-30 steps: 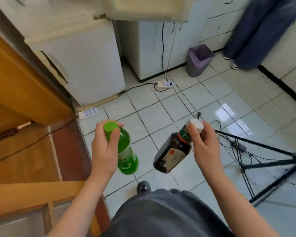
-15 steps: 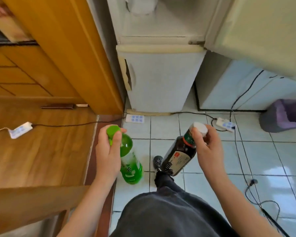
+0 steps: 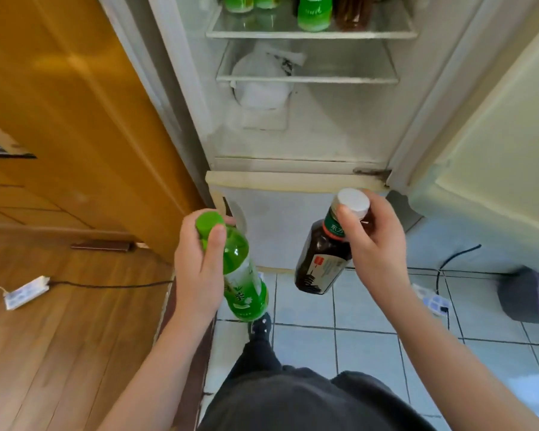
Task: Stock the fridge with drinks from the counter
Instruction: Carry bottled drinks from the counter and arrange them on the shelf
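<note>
Fridge (image 3: 339, 132); green bottle (image 3: 245, 272), brown bottle (image 3: 322, 262): two

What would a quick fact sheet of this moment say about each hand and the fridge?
left hand: grips green bottle near its neck
right hand: grips brown bottle below its white cap
fridge: upper compartment open, lower door closed
top shelf: shelved green bottles, shelved brown bottle
lower down: white bag
progress: both held bottles not yet inside
</note>
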`<state>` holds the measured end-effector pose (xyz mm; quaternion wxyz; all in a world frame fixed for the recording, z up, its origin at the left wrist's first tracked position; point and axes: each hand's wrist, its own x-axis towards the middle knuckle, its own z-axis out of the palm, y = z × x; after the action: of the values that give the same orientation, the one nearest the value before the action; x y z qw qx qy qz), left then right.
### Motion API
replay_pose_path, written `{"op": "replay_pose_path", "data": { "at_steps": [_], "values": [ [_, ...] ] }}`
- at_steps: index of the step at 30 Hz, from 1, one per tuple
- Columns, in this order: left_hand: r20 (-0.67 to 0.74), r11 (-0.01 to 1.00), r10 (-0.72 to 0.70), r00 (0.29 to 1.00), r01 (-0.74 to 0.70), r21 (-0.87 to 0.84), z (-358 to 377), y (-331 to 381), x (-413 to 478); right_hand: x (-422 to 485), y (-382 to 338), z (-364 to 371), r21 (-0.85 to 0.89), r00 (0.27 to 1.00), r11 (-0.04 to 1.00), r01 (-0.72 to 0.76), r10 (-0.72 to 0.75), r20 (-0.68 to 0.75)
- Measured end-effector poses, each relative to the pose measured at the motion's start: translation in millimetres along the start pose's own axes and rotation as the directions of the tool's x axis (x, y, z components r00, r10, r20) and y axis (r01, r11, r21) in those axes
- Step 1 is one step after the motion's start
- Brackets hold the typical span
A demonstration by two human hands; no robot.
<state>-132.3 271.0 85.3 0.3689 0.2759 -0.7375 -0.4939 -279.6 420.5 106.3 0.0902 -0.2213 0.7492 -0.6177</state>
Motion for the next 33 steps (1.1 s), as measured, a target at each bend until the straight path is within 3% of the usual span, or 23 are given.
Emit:
{"op": "replay_pose_path", "data": {
  "at_steps": [9, 13, 18, 25, 33],
  "values": [
    [0.139, 0.962, 0.260, 0.955, -0.245, -0.119, 53.5, 27.0, 187.0, 144.9, -46.0, 30.6, -0.016, 0.960, 0.968, 0.251, -0.251, -0.124],
    [0.121, 0.945, 0.291, 0.949, -0.266, -0.192, 65.6, 46.0, 265.7, 207.2, -72.5, 42.6, -0.026, 0.922, 0.935, 0.354, -0.353, -0.160],
    [0.096, 0.846, 0.497, 0.862, -0.457, -0.275, 66.8, 66.0, 348.7, 272.3, -103.2, 62.5, -0.052, 0.852, 0.874, 0.484, -0.484, -0.198],
    [-0.132, 0.854, 0.482, 0.866, -0.498, -0.151, 69.9, 89.5, 429.0, 349.9, -144.7, 85.2, -0.153, 0.871, 0.872, 0.466, -0.482, -0.097],
    [-0.179, 0.867, 0.488, 0.855, -0.497, -0.012, 91.4, 92.8, 474.3, 406.7, -166.4, 126.3, -0.324, 0.824, 0.788, 0.524, -0.565, -0.044]
  ]
}}
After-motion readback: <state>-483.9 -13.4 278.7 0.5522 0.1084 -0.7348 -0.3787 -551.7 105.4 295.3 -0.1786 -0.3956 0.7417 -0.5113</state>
